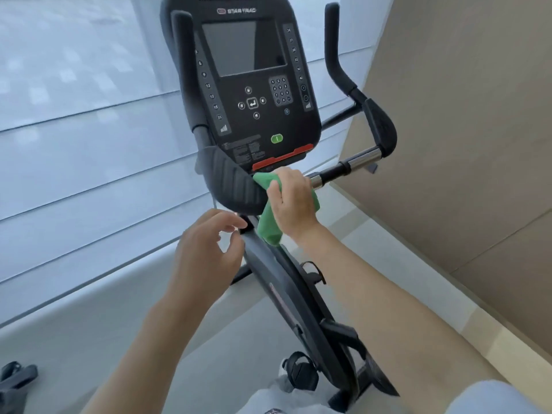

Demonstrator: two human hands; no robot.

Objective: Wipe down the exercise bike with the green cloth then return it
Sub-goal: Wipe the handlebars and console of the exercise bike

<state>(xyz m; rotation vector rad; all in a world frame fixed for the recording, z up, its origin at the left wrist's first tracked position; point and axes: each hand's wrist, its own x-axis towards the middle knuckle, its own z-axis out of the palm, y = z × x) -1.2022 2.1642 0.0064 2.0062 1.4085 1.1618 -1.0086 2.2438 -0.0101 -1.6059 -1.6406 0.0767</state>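
Note:
The black exercise bike (286, 297) stands in front of me, its console (254, 85) with a dark screen and keypad at the top centre. My right hand (294, 201) grips the green cloth (267, 225) and presses it on the handlebar just below the console's red strip, beside the left black arm pad (230, 186). The cloth's loose end hangs down over the frame post. My left hand (209, 252) hovers with fingers apart just left of the post, holding nothing. The chrome right handlebar (355, 162) runs out past my right hand.
A large window with horizontal frames (89, 162) fills the left side. A beige wall (463, 144) rises close on the right. A pedal with a strap (298, 372) sits low by my leg. Part of another machine (15, 380) shows at the bottom left.

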